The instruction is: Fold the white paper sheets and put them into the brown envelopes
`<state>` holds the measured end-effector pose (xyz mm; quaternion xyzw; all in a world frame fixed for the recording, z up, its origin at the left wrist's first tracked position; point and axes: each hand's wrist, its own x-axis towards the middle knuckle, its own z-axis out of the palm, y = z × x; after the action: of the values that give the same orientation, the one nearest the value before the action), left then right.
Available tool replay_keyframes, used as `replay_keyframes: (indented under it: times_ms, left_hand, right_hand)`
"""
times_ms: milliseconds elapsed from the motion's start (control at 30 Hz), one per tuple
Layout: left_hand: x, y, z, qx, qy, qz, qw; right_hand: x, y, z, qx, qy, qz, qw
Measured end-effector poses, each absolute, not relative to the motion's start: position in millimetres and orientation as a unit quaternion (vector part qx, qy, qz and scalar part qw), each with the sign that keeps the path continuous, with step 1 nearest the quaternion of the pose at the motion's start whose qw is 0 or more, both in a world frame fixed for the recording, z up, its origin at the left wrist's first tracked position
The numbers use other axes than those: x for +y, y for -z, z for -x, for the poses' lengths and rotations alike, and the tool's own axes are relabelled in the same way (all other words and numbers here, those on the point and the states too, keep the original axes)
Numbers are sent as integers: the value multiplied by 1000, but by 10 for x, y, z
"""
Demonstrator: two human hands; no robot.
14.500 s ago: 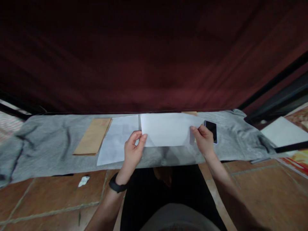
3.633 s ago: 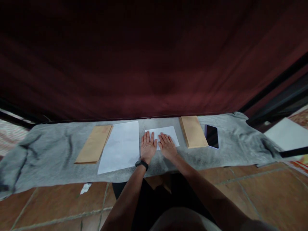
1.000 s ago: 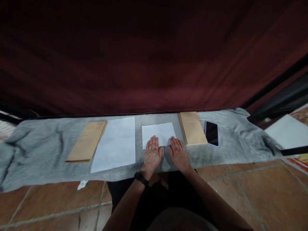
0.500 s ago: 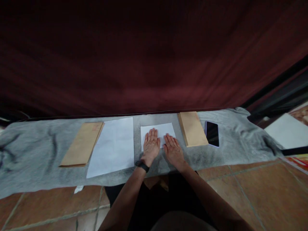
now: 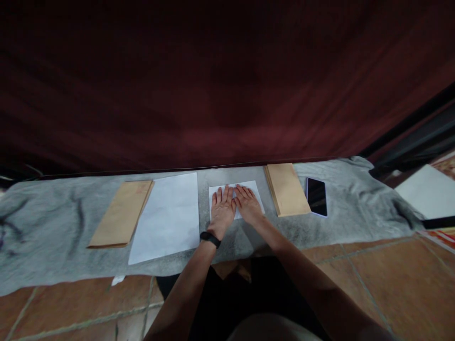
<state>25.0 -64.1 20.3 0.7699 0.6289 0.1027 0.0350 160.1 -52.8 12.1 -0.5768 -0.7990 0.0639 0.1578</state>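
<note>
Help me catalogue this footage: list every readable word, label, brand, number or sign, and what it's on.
None can be read.
Brown paper at left: faint reddish marks, too blurred.
Red-and-yellow item, right edge: any print too blurred.
Small white sheet: none visible.

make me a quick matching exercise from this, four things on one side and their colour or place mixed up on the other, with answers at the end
Things
1. phone
2. wristband
3. small white paper
4. curtain

Colours and places
A. under the left hand and the right hand
B. dark red, beyond the far edge of the grey cloth
C. dark screen with a purple edge
D. black, around the person's left wrist

Pairs: 1-C, 2-D, 3-A, 4-B
</note>
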Motion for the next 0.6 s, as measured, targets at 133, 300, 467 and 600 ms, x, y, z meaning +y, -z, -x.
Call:
replay_keyframes:
  times_ms: [133,300,467,600]
  left_hand:
    - [-610,-157,-235,627,-114,-770,32]
    - [-615,-87,-191,637,-129,-760,25]
    - [-638,-95,-148,645,-127,-753,17]
    - [-653,-94,-131,649,-128,-750,8]
  right_hand:
    - [-476,-71,-1579,-791,-44,593,146]
    - [-499,-3,-1650,-770,-18,617,163]
    - [-522,39,-1791,-761,-3,622,184]
    - [-564,43,-1877,-757,5,630,173]
